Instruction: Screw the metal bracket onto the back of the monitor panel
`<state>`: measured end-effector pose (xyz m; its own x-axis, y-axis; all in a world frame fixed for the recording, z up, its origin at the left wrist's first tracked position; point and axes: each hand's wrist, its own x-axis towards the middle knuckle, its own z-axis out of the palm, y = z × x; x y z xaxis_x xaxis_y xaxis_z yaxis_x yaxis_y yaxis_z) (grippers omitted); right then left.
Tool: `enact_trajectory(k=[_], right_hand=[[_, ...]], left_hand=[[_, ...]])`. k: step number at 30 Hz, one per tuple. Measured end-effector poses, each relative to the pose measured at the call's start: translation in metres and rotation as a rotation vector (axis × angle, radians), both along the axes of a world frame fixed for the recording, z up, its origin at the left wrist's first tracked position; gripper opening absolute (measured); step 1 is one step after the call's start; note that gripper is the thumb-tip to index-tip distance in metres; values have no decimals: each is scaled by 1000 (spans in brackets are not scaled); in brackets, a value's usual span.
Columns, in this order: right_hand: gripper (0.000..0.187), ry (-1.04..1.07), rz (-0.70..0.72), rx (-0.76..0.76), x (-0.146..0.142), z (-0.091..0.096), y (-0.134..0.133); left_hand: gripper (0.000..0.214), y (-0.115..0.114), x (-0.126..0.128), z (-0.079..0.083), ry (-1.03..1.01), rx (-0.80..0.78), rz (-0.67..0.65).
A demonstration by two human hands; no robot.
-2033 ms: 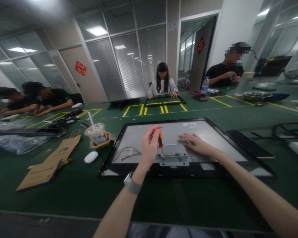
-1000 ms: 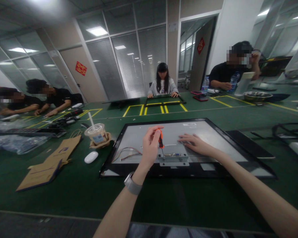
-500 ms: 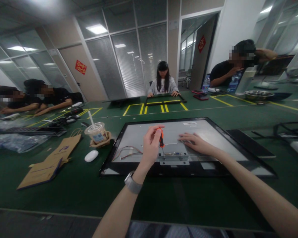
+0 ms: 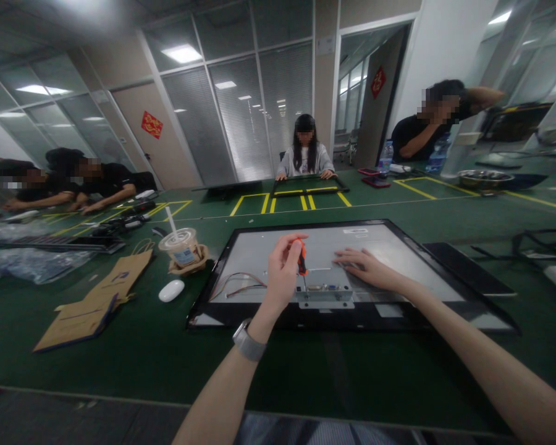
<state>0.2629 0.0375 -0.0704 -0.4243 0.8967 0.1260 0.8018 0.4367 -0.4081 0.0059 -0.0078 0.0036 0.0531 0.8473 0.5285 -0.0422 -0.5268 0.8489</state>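
Head view: left hand (image 4: 282,272) closed around orange screwdriver (image 4: 301,258), tip down on metal bracket (image 4: 325,296) at the near edge of the monitor panel (image 4: 398,247); right hand (image 4: 364,267) flat and unclenched on that panel; fastening judged unfinished.

Green felt table (image 4: 120,364), yellow tape lines (image 4: 259,201) at the far side. Directly on it: 1 large black-framed grey display panel (image 4: 398,247) lying flat near the front edge, flat brown paper bag (image 4: 92,303) and white oval mouse (image 4: 171,290) to its left, clear plastic cup (image 4: 181,246) in a brown paper holder behind the mouse, thin black slab (image 4: 463,269) just beside the panel's right edge, empty black frame (image 4: 308,185) far side, steel bowl (image 4: 484,178) far right.
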Motion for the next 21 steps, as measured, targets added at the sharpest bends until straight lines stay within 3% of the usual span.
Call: enact_trajectory(k=[21], right_hand=[[42, 13, 7, 11, 1, -4, 2]], left_hand=[[25, -2, 0, 1, 17, 7, -12]])
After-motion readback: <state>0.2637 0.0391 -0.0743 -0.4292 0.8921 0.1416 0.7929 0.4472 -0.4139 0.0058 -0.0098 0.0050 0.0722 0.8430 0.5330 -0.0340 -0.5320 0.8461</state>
